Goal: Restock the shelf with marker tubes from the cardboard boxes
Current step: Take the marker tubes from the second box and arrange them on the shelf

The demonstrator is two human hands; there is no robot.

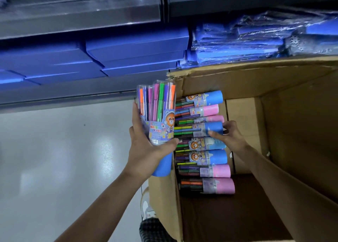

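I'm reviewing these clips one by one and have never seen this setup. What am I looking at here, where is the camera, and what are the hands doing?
There is no machine: a person works with bare hands, and the single picture comes from a camera worn on their head, looking forward and down.

The left hand grips an upright marker tube with a clear top and a blue base, held just outside the cardboard box. The right hand reaches into the box and curls its fingers around the blue end of another tube, one of a row lying on their sides, with blue or pink ends.

Above is a shelf stacked with blue packages.
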